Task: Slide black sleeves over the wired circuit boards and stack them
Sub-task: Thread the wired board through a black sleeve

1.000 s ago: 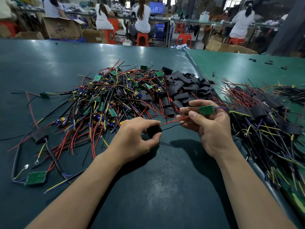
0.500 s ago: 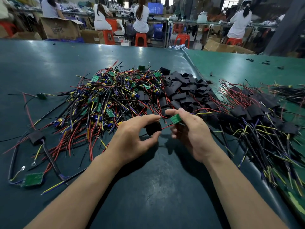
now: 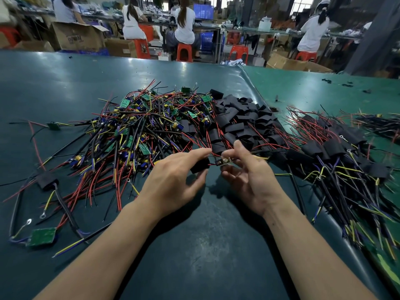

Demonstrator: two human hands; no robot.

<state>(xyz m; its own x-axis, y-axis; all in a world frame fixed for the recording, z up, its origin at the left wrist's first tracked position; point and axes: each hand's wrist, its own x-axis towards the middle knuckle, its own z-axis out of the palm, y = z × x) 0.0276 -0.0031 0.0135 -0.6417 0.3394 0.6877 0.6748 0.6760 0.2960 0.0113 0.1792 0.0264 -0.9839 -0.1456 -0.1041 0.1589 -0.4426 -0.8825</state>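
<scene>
A factory assembly floor for small electronics. A long table (image 3: 65, 87) covered in dark green matting holds a large heap of wired circuit boards (image 3: 138, 131), a pile of black sleeves (image 3: 242, 122) and a stack of sleeved boards (image 3: 337, 152). Beyond it, workers in white tops (image 3: 184, 24) sit on red plastic stools (image 3: 184, 51) at further benches, with open cardboard boxes (image 3: 78, 36) on the floor and a blue screen (image 3: 203, 10) glowing behind.
</scene>
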